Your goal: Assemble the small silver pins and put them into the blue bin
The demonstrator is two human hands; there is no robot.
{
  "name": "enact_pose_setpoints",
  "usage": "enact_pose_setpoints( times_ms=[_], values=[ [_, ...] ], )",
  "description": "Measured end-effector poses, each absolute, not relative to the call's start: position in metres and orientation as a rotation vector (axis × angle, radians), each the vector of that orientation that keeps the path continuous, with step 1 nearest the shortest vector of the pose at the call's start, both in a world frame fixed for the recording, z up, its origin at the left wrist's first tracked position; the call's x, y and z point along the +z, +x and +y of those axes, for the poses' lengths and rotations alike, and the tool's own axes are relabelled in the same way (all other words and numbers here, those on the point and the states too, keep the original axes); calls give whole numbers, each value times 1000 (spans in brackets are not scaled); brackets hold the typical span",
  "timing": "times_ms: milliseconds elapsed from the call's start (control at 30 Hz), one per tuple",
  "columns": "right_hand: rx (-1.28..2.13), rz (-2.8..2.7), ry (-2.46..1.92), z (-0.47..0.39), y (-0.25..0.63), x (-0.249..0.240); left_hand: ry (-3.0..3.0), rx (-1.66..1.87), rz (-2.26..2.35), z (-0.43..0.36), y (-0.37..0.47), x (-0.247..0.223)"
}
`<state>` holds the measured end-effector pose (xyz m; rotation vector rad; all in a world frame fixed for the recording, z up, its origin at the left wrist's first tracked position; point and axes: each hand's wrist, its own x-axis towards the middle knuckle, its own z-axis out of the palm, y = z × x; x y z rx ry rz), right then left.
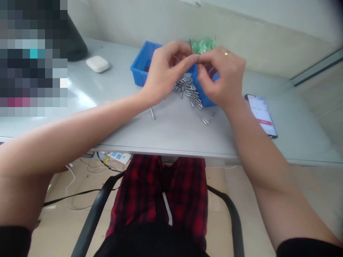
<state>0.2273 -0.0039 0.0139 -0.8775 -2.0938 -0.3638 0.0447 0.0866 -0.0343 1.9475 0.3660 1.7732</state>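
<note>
My left hand (167, 69) and my right hand (223, 76) meet at the fingertips above the table, both closed in a pinch. A thin, dark metal rod (190, 44) sticks up by my left fingers; its lower end is hidden. What lies between my right thumb and forefinger is too small and covered to make out. Below the hands lies a pile of silver metal pins (187, 89). A blue bin (138, 76) stands left of the pile, with small dark pieces inside. Another blue bin (206, 98) sits under my right hand, partly hidden by it.
Loose pins (203, 119) and a single pin (152, 113) lie nearer the front edge. A green plastic bag (205, 44) is behind the bins. The phone (264, 117) rests at right, a white rounded case (98, 64) at left. Chair arms (99, 207) flank my legs.
</note>
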Motion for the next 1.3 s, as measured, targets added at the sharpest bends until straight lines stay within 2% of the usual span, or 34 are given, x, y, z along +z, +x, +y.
enact_pose_setpoints(
  times_ms=[100, 200, 433, 700, 933, 1033, 1133, 1300],
  values=[
    [-424, -2020, -801, -2, 227, 11, 1909, 1809, 349, 83, 42, -34],
    [-339, -1978, -821, -1, 227, 8, 2018, 1584, 422, 70, 38, -31],
    [-430, -2067, -869, -5, 224, 14, 2059, 1738, 329, 73, 39, -32],
    [-350, -2025, -775, -1, 225, 12, 2104, 1577, 510, 60, 33, -26],
    [55, -1846, -1002, -7, 219, 20, 2184, 1530, 516, 42, 27, -17],
    [359, -1848, -1111, -24, 219, 38, 2279, 1396, 608, 25, 20, -10],
    [494, -1754, -1144, -39, 225, 58, 2562, 1167, 714, 15, 15, -8],
    [891, -2239, -1485, -45, 242, 79, 2876, 850, 701, 14, 12, -15]
  ],
)
